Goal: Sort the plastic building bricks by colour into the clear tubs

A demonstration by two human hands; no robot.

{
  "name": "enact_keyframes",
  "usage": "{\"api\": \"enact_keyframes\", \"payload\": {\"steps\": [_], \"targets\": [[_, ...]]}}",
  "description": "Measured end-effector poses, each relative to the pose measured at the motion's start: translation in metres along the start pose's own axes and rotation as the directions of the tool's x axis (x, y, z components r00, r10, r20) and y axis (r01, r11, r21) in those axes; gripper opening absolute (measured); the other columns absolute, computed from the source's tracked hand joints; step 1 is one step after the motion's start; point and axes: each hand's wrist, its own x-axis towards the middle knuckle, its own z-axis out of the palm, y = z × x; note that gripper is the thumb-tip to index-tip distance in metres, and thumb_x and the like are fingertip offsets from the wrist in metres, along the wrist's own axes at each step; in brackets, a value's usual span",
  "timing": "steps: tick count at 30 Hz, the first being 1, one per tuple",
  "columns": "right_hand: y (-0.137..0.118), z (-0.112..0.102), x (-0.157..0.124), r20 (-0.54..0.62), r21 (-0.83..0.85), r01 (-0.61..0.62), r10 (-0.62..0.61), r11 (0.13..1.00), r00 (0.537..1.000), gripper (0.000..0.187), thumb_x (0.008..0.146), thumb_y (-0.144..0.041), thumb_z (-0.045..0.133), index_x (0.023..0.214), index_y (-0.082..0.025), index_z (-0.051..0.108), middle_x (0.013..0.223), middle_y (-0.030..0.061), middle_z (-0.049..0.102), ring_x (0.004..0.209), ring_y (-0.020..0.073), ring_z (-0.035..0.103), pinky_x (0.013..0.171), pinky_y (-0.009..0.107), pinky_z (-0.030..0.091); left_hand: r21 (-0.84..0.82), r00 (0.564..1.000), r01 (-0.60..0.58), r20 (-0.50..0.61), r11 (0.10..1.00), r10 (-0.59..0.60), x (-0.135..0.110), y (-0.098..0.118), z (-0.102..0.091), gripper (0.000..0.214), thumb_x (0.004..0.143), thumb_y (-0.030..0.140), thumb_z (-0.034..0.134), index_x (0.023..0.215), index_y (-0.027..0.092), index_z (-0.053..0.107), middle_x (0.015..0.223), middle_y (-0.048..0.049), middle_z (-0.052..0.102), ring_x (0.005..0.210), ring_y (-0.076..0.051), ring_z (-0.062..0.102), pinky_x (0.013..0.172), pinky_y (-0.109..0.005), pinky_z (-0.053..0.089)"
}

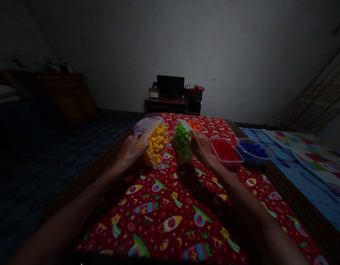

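My left hand (133,150) is closed on the left side of a clear plastic container (151,130) tilted over to the right. Small yellow plastic pieces (159,142) that look like toy building bricks fill it. To the right, my right hand (200,145) grips the right side of a second clear container (185,124), tilted the opposite way. Green pieces (182,137) of the same sort lie in it. The undersides of both containers and several of my fingertips are hidden or dim.
A pink-rimmed tub (232,161) of red pieces and a round bowl (255,161) of blue pieces stand at the right. Orange pieces (195,125) sit behind the green ones. A patterned red cloth (170,195) covers the table. Lids (143,123) appear at the back left.
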Motion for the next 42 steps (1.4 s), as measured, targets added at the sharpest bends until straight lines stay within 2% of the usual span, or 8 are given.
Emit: {"api": "enact_keyframes", "payload": {"steps": [5, 9, 13, 17, 23, 30, 35, 42], "targets": [[-0.03, 0.018, -0.01, -0.062, -0.044, 0.102, -0.104, 0.994, 0.993, 0.033, 0.09, -0.029, 0.042, 0.115, -0.018, 0.06, 0.107, 0.017, 0.059, 0.094, 0.0265, 0.056, 0.076, 0.036, 0.047, 0.164, 0.986, -0.106, -0.112, 0.981, 0.125, -0.022, 0.034, 0.014, 0.054, 0.082, 0.041, 0.053, 0.131, 0.018, 0.048, 0.115, -0.0123, 0.056, 0.096, -0.028, 0.061, 0.081, -0.036, 0.05], [-0.04, 0.042, -0.023, -0.185, 0.032, 0.232, -0.223, 0.972, 0.957, 0.046, 0.089, -0.024, 0.042, 0.134, -0.015, 0.046, 0.129, 0.0215, 0.049, 0.117, 0.0325, 0.045, 0.092, 0.049, 0.043, 0.195, 0.942, -0.191, -0.24, 0.962, 0.236, -0.042, 0.042, 0.042, 0.057, 0.083, 0.04, 0.056, 0.134, 0.018, 0.043, 0.12, -0.0157, 0.052, 0.108, -0.032, 0.053, 0.088, -0.042, 0.047], [-0.046, 0.057, -0.035, -0.211, 0.079, 0.279, -0.257, 0.957, 0.943, 0.062, 0.088, -0.012, 0.036, 0.148, -0.02, 0.024, 0.147, 0.0181, 0.032, 0.131, 0.0334, 0.033, 0.104, 0.059, 0.027, 0.05, 0.866, -0.366, -0.348, 0.929, 0.36, -0.055, 0.035, 0.077, 0.055, 0.087, 0.026, 0.052, 0.139, 0.024, 0.034, 0.138, -0.0138, 0.041, 0.127, -0.031, 0.039, 0.103, -0.047, 0.036], [-0.047, 0.062, -0.037, -0.212, 0.088, 0.251, -0.228, 0.964, 0.95, 0.065, 0.085, -0.004, 0.034, 0.147, -0.02, 0.025, 0.15, 0.016, 0.027, 0.135, 0.032, 0.027, 0.106, 0.059, 0.025, -0.123, 0.835, -0.457, -0.399, 0.881, 0.378, -0.055, 0.024, 0.097, 0.059, 0.089, 0.019, 0.046, 0.143, 0.026, 0.023, 0.147, -0.0113, 0.028, 0.134, -0.025, 0.032, 0.105, -0.041, 0.038], [-0.022, 0.061, -0.036, -0.265, 0.043, 0.298, -0.276, 0.954, 0.924, 0.057, 0.081, -0.001, 0.038, 0.135, -0.019, 0.046, 0.146, 0.0149, 0.035, 0.136, 0.0314, 0.027, 0.106, 0.058, 0.027, -0.077, 0.848, -0.467, -0.32, 0.881, 0.422, -0.047, 0.008, 0.09, 0.057, 0.09, 0.023, 0.044, 0.144, 0.027, 0.025, 0.149, -0.0118, 0.027, 0.133, -0.026, 0.036, 0.101, -0.041, 0.042], [0.007, 0.055, -0.046, -0.23, 0.017, 0.395, -0.381, 0.919, 0.896, 0.053, 0.082, -0.002, 0.04, 0.131, -0.018, 0.05, 0.142, 0.016, 0.039, 0.136, 0.0296, 0.026, 0.106, 0.053, 0.032, 0.056, 0.776, -0.616, -0.134, 0.786, 0.617, -0.04, 0.002, 0.079, 0.043, 0.089, 0.022, 0.046, 0.132, 0.028, 0.048, 0.141, -0.0076, 0.045, 0.138, -0.025, 0.03, 0.108, -0.045, 0.035], [0.012, 0.047, -0.049, -0.312, 0.049, 0.409, -0.375, 0.911, 0.873, 0.051, 0.081, -0.004, 0.041, 0.131, -0.015, 0.049, 0.143, 0.0169, 0.035, 0.137, 0.0306, 0.023, 0.107, 0.055, 0.031, 0.029, 0.745, -0.659, -0.112, 0.751, 0.658, -0.04, -0.001, 0.069, 0.033, 0.093, 0.026, 0.043, 0.123, 0.03, 0.056, 0.136, -0.006, 0.051, 0.136, -0.024, 0.033, 0.108, -0.047, 0.034], [0.016, 0.027, -0.05, -0.323, 0.067, 0.419, -0.378, 0.905, 0.868, 0.053, 0.083, -0.004, 0.039, 0.133, -0.02, 0.046, 0.148, 0.0129, 0.029, 0.139, 0.0292, 0.019, 0.108, 0.057, 0.03, 0.044, 0.701, -0.705, -0.102, 0.708, 0.705, -0.043, -0.004, 0.07, 0.032, 0.092, 0.027, 0.046, 0.122, 0.028, 0.056, 0.139, -0.0063, 0.05, 0.137, -0.024, 0.032, 0.108, -0.046, 0.035]]}}
